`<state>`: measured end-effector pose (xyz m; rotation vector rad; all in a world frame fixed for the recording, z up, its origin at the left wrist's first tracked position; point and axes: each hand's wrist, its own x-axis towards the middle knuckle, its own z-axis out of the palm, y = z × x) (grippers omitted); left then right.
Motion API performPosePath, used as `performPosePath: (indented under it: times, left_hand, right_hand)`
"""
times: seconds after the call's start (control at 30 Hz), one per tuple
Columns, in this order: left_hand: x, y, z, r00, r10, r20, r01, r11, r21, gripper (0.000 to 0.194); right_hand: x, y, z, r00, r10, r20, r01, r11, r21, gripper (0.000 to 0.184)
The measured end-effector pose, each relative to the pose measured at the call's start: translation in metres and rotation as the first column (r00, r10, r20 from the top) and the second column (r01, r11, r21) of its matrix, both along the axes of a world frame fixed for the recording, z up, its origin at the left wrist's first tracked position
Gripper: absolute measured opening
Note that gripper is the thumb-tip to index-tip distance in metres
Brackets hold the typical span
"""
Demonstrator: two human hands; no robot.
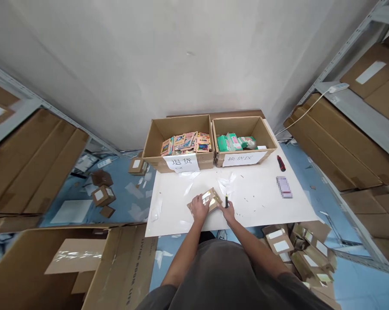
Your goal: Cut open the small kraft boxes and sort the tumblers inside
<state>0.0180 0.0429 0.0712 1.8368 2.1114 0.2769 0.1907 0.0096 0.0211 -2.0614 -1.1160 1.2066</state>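
Note:
On the white tabletop [181,187] lies a small flat cardboard parcel [214,199] with shiny tape and a white label, turned at an angle. My left hand [199,209] grips its left side, the fingers curled over the top. At the right edge of the parcel is my right hand [228,212], closed around a slim black utility knife [226,201] with a yellow tip. The knife points away from me; whether its blade is out is too small to see. Crumpled clear plastic [225,183] lies just behind the parcel.
Behind stand two open cartons with handwritten signs: one with colourful card packs [188,142], one with green boxes [234,142]. A red-black cutter [281,163] and a blurred-out phone-shaped item [284,187] lie right. Opened boxes [297,249] and a large carton [126,262] flank me.

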Motion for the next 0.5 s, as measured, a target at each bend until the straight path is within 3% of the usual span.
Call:
performPosePath:
  times: [0.1, 0.2, 0.27, 0.33, 0.4, 0.43, 0.5]
  left_hand:
    - [0.005, -0.014, 0.01, 0.988, 0.152, -0.036, -0.155, 0.981, -0.116, 0.065]
    - [0.003, -0.025, 0.018, 0.998, 0.06, 0.007, -0.057, 0.968, -0.243, 0.072]
    - [-0.003, -0.028, 0.023, 1.0, -0.002, 0.015, 0.006, 0.971, -0.24, 0.07]
    - [-0.011, -0.026, 0.027, 0.995, -0.097, -0.009, 0.094, 0.979, -0.18, 0.067]
    - [-0.018, -0.02, 0.031, 0.953, -0.301, -0.036, 0.292, 0.945, -0.145, 0.069]
    - [-0.021, -0.016, 0.033, 0.9, -0.435, -0.038, 0.424, 0.892, -0.159, 0.073]
    - [-0.022, -0.007, 0.035, 0.747, -0.664, -0.019, 0.645, 0.732, -0.22, 0.078]
  right_hand:
    - [-0.011, 0.061, 0.017, 0.992, 0.004, 0.129, -0.002, 1.0, -0.019, 0.06]
    - [-0.012, 0.117, 0.04, 0.978, 0.11, 0.178, -0.099, 0.993, -0.066, 0.055]
    - [-0.007, 0.133, 0.05, 0.979, 0.133, 0.153, -0.125, 0.99, -0.058, 0.055]
    - [0.002, 0.125, 0.051, 0.988, 0.101, 0.116, -0.101, 0.995, -0.006, 0.058]
    - [0.013, 0.097, 0.043, 0.995, 0.061, 0.079, -0.065, 0.996, 0.054, 0.063]
    - [0.018, 0.078, 0.037, 0.997, 0.064, 0.053, -0.068, 0.995, 0.071, 0.066]
    - [0.024, 0.037, 0.022, 0.996, 0.094, -0.002, -0.094, 0.994, 0.053, 0.066]
